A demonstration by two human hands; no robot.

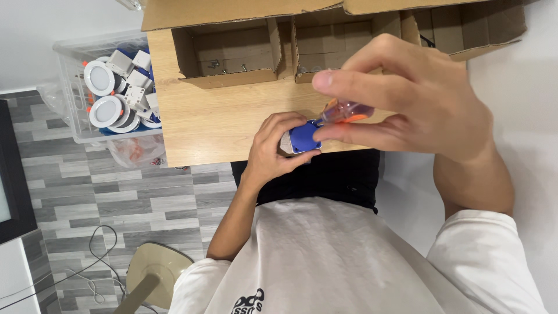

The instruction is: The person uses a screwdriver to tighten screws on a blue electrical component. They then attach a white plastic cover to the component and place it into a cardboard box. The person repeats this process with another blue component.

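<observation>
Two cardboard trays [232, 58] hold screws; left hand [273, 148] grips blue part [304, 138], right hand [418, 104] screwdriver [344, 111].

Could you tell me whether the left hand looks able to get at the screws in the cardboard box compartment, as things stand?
Probably not at once: the left hand is gripping the blue part, though the screws lie uncovered in the open box.

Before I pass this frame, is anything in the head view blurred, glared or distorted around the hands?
Head view: light is even and soft, with no harsh glare on the wooden table. The right hand sits close to the lens, looks oversized and is slightly soft at the fingertips. The left hand and the blue part are reasonably sharp. The orange-handled screwdriver is a little blurred. The clear bin bends slightly near the edge.
</observation>
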